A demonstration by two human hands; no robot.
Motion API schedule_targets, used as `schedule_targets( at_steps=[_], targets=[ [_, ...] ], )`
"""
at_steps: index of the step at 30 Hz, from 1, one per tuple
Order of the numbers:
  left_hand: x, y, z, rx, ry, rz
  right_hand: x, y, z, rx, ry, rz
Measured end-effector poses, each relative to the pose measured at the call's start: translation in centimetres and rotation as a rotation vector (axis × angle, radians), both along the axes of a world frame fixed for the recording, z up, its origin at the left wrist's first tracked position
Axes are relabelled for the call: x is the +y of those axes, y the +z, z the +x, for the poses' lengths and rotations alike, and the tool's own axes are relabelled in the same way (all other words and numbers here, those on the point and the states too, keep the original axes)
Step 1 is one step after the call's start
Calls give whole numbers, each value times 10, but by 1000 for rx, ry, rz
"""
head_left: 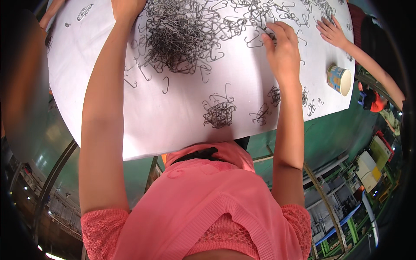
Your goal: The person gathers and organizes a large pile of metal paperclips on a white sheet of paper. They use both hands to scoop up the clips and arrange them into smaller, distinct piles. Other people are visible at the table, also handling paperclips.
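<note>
A large tangled heap of dark metal wire hooks (173,47) lies on the white-covered table, ahead of me and left of centre. My left hand (127,8) is at the top edge, beside the heap's left flank; its fingers run out of the picture. My right hand (284,50) is over the loose hooks (255,40) to the right of the heap. Its thumb and fingers are bent but apart, with the tips close to these hooks; whether they touch I cannot tell. A single hook (166,85) lies just below the heap.
Smaller clumps of hooks (219,113) lie near the table's front edge. A paper cup (339,80) stands at the right. Another person's hand (331,32) rests among hooks at the far right. At the far left, another person's arm (50,15) reaches over the white sheet (102,26).
</note>
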State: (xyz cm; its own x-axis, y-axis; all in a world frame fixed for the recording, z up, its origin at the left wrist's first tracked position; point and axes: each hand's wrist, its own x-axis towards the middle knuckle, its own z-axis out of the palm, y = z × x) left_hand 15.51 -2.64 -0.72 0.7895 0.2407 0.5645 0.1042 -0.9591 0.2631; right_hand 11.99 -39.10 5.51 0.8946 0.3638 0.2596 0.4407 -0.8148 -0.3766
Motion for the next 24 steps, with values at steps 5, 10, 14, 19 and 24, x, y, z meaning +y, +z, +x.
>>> schedule_targets(
  at_steps=[5,10,14,19,24],
  targets=[
    [-6,2,-1,75,26,-35,20,-14,-7,-14,5,-63],
    [-4,4,-1,70,38,2,28,-20,-9,-83,119,-107],
    [-3,3,-3,79,27,-16,7,-15,11,-92,-7,-75],
    [-8,5,-2,68,48,-30,12,-19,-21,91,55,-75],
    [-4,7,-3,85,33,-16,30,-10,-19,37,53,-11]
  ],
)
